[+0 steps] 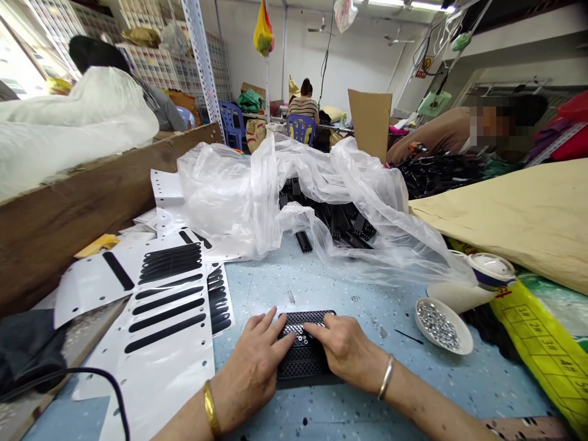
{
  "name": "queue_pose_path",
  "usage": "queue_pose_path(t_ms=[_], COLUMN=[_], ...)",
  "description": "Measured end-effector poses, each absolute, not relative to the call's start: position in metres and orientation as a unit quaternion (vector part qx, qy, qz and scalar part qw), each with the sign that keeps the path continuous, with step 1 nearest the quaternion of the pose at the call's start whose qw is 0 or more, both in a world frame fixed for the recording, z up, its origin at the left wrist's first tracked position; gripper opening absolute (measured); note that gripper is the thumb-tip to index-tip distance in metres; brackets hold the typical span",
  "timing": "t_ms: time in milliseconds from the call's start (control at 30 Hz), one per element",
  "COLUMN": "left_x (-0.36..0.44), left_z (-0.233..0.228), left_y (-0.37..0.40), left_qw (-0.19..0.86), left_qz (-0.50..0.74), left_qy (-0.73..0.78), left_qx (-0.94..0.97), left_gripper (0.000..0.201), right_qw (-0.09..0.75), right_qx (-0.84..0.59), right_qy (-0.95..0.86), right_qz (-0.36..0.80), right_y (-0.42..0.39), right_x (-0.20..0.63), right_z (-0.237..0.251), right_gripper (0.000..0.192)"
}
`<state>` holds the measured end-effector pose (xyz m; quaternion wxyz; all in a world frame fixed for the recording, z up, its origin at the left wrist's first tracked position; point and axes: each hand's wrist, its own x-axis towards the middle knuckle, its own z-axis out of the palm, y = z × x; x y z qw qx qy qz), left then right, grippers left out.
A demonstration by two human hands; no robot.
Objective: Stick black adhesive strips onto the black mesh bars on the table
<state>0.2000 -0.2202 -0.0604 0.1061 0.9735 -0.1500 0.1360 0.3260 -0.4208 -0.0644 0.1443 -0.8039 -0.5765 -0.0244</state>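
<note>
A black tray [305, 370] with rows of small holes lies flat on the blue speckled table. Small shiny metal rings [301, 335] are scattered over its upper middle part. My left hand [257, 358] rests at the tray's left side, fingers spread, with thumb and fingertips over its edge. From the right, my right hand [346, 350] reaches onto the tray, its index finger stretched out to the metal rings. The other fingers of that hand are bent and partly hidden; I see nothing held in either hand.
A white bowl [444, 326] of small metal pieces stands right. Behind is clear plastic sheeting [229, 196] around black parts [342, 223]. White sheets [169, 373] bearing black strips [165, 332] lie left, beside a wooden board [105, 208]. A dark cable [114, 386] curves at lower left. Other people sit farther back.
</note>
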Motion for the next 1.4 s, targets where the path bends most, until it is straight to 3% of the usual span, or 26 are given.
queue_pose_path(t_ms=[267, 867, 1400], left_x=[0.202, 0.192, 0.189], left_z=[-0.067, -0.082, -0.075], left_y=[-0.229, -0.203, -0.205], left_qw=[0.082, 0.081, 0.144], left_qz=[0.075, 0.185, 0.184], left_qy=[-0.140, -0.122, -0.124], left_qx=[0.984, 0.972, 0.964], left_gripper=[0.064, 0.060, 0.059], right_qw=[0.097, 0.047, 0.099], right_qx=[-0.812, -0.823, -0.812], right_qy=[-0.575, -0.560, -0.569], right_qz=[-0.009, -0.084, -0.080], right_y=[-0.425, -0.473, -0.474], right_x=[0.329, 0.344, 0.340], right_z=[-0.067, -0.077, -0.090], right_gripper=[0.039, 0.052, 0.051])
